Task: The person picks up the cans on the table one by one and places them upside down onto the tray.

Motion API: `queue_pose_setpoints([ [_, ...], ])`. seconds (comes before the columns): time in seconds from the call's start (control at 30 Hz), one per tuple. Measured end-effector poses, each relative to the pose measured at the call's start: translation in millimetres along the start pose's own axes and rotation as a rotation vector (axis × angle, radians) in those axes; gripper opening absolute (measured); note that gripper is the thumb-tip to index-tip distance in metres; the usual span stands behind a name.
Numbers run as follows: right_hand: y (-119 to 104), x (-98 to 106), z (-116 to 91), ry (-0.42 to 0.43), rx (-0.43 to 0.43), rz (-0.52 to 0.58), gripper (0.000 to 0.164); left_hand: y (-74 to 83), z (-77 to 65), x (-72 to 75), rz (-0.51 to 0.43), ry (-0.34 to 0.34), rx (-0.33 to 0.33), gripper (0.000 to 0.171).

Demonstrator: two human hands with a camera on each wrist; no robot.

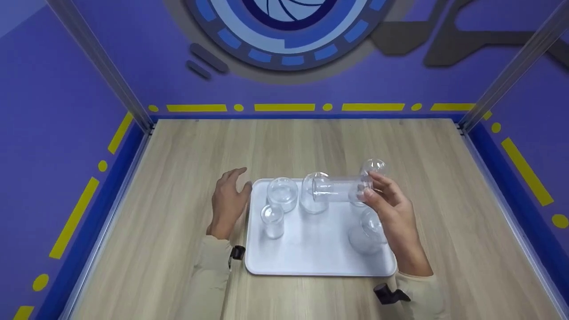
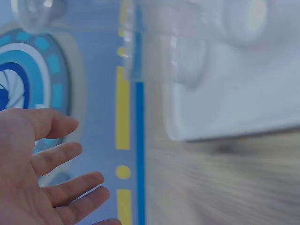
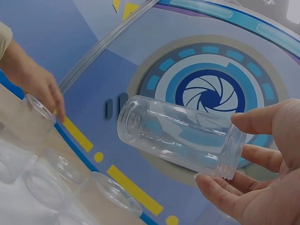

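My right hand (image 1: pixel 397 218) grips a clear cylindrical jar (image 1: pixel 340 189) by one end, fingers and thumb around its rim. The jar lies sideways in the air above the white tray (image 1: pixel 311 262). The right wrist view shows its round base facing left, away from the right hand (image 3: pixel 267 173). At the tray's left edge, my left hand (image 1: pixel 228 202) holds nothing, its fingers spread and slightly bent. Below the held jar, a clear rounded container (image 1: pixel 314 205) stands on the tray. Another wide one (image 1: pixel 282 195) and a slim one (image 1: pixel 273 222) stand at the tray's left.
A clear container (image 1: pixel 366 235) sits at the tray's right side, near my right wrist. Behind my right fingertips is another clear piece (image 1: pixel 374 166), partly hidden. The wooden table (image 1: pixel 186 146) meets blue panels (image 1: pixel 284 95) at the back and sides.
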State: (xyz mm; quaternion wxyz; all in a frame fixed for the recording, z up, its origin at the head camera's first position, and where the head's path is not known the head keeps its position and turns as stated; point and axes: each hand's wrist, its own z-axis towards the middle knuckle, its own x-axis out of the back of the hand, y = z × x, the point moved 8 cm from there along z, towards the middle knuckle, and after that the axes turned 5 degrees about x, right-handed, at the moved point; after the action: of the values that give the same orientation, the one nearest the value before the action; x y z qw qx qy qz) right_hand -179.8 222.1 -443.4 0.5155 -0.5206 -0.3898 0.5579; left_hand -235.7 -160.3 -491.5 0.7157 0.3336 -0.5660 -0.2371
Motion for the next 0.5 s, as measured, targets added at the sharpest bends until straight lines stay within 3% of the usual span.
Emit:
queue_pose_setpoints([
  [0.13, 4.5, -5.2, -0.1, -0.011, -0.012, 0.021, 0.044, 29.3, -9.4, 9.9, -0.074, 0.050, -0.073, 0.039],
  [0.27, 9.3, -9.9, -0.4, -0.019, -0.030, 0.044, 0.045, 55.3, -22.0, 10.6, -0.182, 0.061, -0.143, 0.037],
  [0.5, 13.4, -18.6, -1.2, -0.033, -0.057, 0.095, 0.046, 87.0, -42.3, -2.2, -0.373, -0.039, -0.230, 0.036],
])
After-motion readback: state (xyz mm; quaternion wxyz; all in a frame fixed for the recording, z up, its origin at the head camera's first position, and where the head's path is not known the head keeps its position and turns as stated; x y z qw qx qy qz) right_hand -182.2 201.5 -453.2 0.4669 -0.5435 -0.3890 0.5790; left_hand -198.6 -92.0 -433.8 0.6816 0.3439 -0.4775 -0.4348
